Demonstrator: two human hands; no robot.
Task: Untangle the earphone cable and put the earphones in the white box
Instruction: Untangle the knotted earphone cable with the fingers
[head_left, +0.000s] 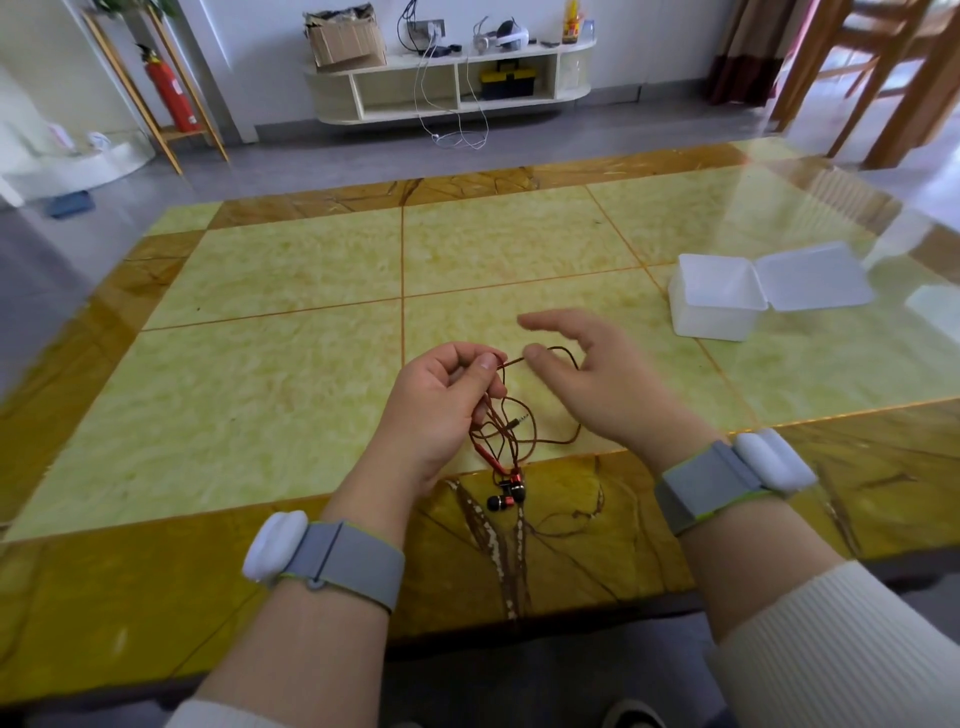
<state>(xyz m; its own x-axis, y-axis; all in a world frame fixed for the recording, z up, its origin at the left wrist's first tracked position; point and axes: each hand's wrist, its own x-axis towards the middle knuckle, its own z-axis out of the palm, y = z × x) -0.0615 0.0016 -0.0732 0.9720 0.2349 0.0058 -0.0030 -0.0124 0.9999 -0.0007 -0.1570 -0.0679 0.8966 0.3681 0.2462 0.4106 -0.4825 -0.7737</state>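
My left hand has its thumb and curled fingers pinched on the reddish-brown cable, holding it up over the near part of the table, while my right hand hovers just beside it, fingers loose and spread, gripping nothing, the thumb tip close to a strand. The cable hangs below my left hand in tangled loops, with the plug among them and the two earbuds dangling at the bottom. The white box sits open, well apart, on my far right.
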